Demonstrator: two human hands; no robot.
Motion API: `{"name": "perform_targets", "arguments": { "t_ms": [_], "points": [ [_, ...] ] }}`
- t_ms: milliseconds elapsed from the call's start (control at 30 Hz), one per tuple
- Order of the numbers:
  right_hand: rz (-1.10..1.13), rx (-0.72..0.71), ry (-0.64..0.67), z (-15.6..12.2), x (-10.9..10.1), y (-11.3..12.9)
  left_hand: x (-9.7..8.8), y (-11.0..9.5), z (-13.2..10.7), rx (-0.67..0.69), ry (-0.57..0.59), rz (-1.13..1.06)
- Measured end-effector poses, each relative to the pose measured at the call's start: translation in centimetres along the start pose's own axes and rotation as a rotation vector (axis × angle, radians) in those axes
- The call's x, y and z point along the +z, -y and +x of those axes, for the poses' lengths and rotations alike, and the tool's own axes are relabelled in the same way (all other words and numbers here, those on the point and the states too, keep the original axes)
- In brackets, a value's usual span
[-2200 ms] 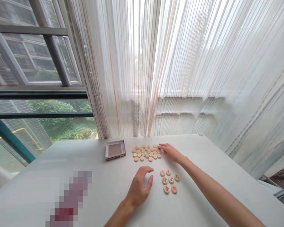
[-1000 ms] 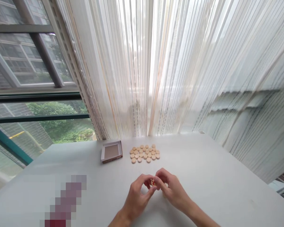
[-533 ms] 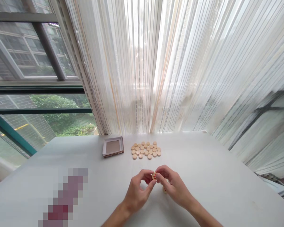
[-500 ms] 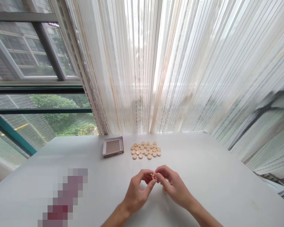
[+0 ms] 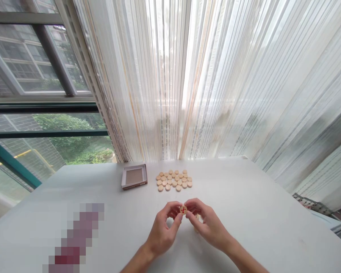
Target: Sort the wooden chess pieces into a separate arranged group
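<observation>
Between my two hands is a round wooden Chinese chess piece (image 5: 183, 209) with a red character facing me. My left hand (image 5: 165, 227) pinches its left side with thumb and fingers. On the right edge, the fingertips of my right hand (image 5: 207, 223) press against the same piece. Partly hidden behind the right hand is at least one more chess piece (image 5: 197, 217), low near the tabletop; how many are there I cannot tell. Farther back, several chess pieces (image 5: 174, 183) lie in a loose cluster, their faces showing no readable marks.
A shallow open cardboard box (image 5: 134, 186) stands left of the cluster on the white table (image 5: 244, 204). A pixelated reddish strip (image 5: 75, 239) covers part of the table's left side. Striped curtains (image 5: 170, 87) hang behind the far edge, beside a window (image 5: 42, 57).
The held piece has turned a little, so its red character faces me more fully. Both hands stay almost in place, and the view has shifted slightly.
</observation>
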State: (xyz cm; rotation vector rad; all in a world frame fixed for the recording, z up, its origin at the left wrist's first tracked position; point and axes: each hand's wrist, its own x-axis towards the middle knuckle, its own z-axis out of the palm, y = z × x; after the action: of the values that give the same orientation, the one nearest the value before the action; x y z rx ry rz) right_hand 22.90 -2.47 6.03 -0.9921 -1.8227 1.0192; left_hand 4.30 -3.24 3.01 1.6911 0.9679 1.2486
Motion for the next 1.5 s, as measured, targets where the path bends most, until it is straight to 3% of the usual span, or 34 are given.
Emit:
{"name": "perform_targets", "arguments": {
  "t_ms": [433, 867, 1233, 1500],
  "points": [
    [-0.083, 0.057, -0.021, -0.3, 0.4, -0.8, 0.0, -1.0, -0.4, 0.147, 0.082, 0.121],
    [-0.068, -0.050, 0.005, -0.4, 0.6, 0.3, -0.3, -0.4, -0.1, 0.012, 0.046, -0.040],
    [-0.176, -0.159, 0.031, -0.7, 1.2, -0.7, -0.1, 0.5, 0.1, -0.059, -0.010, -0.064],
    [-0.233, -0.173, -0.020, -0.6, 1.1, -1.7, -0.1, 0.0, -0.1, -0.056, 0.018, -0.084]
  ]
}}
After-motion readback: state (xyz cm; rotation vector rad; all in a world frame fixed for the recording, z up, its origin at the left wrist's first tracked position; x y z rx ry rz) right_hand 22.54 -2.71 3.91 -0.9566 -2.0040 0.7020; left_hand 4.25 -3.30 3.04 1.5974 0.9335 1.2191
